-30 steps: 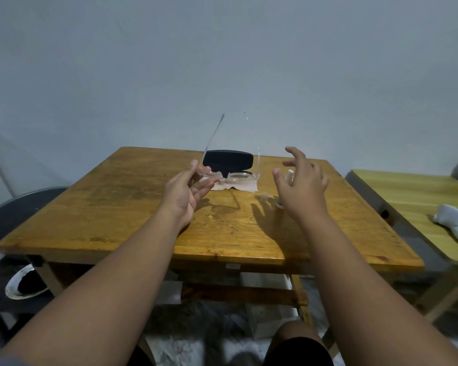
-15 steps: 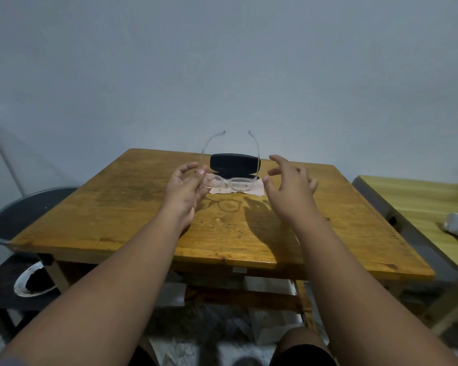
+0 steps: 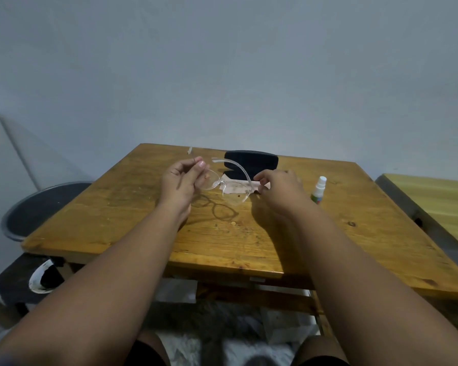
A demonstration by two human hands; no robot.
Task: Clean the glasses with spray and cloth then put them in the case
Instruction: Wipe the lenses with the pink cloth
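The right grip (image 3: 280, 190), spread and empty half a second ago, has now closed on the glasses (image 3: 221, 184). The frame has tipped, so one temple arcs across the black case (image 3: 251, 165). Both arms reach forward over the worktop (image 3: 117, 220). The left grip (image 3: 183, 180) pinches the frame's left end between thumb and fingers, and the right pinches the other end. The glasses hang just above the cloth (image 3: 233, 186), with the spray (image 3: 318, 190) standing to the right.

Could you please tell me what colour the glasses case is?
The glasses case is black; head view.
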